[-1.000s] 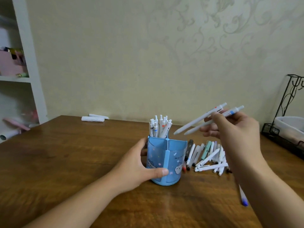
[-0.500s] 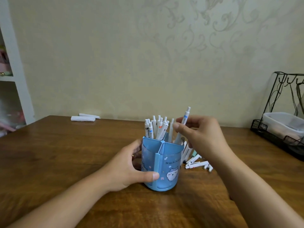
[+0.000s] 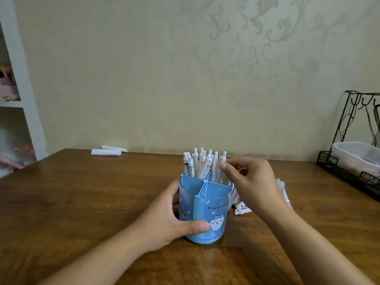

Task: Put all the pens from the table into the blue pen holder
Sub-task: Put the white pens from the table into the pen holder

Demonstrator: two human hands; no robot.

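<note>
A: Now, what is gripping what?
B: The left hand (image 3: 164, 219) is clasping the blue pen holder (image 3: 205, 210); the right hand (image 3: 250, 179) is pinching a pen (image 3: 220, 171) standing inside.
A: Handling?
B: Pens (image 3: 242, 208) are lying behind the holder: light, stiff, slippery. I am advising mid-barrel pinches.

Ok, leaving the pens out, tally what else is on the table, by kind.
Blue pen holder: 1
White rolls: 2
Black wire rack: 1
Clear plastic tub, inside the rack: 1
Total: 5
</note>
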